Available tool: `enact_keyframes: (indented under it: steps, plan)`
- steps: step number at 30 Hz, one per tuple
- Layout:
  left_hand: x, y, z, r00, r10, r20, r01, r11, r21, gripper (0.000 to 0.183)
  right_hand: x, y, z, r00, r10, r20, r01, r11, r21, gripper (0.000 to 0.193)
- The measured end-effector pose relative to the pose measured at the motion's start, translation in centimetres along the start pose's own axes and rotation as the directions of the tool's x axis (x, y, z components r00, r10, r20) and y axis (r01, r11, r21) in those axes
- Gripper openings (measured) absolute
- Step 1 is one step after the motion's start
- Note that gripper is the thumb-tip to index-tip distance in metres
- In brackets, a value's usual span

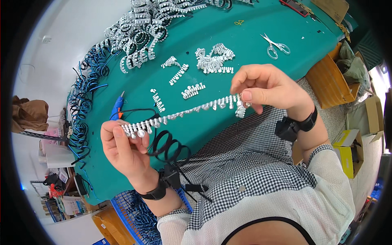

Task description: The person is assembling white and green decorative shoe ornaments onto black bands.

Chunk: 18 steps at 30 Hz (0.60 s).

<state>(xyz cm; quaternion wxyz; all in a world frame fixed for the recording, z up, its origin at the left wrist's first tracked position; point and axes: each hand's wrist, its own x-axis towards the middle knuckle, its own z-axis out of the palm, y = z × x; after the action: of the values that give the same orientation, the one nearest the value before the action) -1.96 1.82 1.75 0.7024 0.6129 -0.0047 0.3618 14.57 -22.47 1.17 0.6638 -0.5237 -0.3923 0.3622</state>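
Figure: head view over a green-covered worktable point(245, 36). The left hand point(122, 149) is pinching one end of a long silver rhinestone-studded strip point(183, 111) between thumb and curled fingers, while the right hand point(263, 85) is gripping the opposite end with thumb and fingertips closed; the strip is hanging stretched between them above the table edge, in front of the checked shirt. A black coiled band point(169, 148) is dangling just beside the left hand; whether that hand is holding it cannot be told.

Risks, as judged: the strip is sagging unsupported along its middle, so a slackening pinch at either end could be letting it drop or twist, and bending it could be loosening stones.

Shorter silver rhinestone pieces point(212, 59) are lying well apart on the table, near silver-handled scissors point(275, 45) and a blue glue gun point(117, 105).

Hard to read: the strip's ends are lying behind the fingers, its backing is not showing, and the far piles of silver bands point(141, 30) are blurring toward the rim.
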Motion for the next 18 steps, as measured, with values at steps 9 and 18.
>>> enact_keyframes:
  steps: [9,18]
  plan:
    - [-0.9,0.2,2.6,0.993,0.038,0.114,-0.041,0.999,0.026,0.011,1.7,1.5,-3.3,0.983,-0.178,-0.042,0.086,0.656,-0.75,0.017]
    - [-1.6,-0.4,4.0,0.997,-0.013,0.073,0.011,1.0,0.027,0.013,3.3,2.9,4.1,0.998,-0.064,0.016,0.065,0.988,-0.137,0.028]
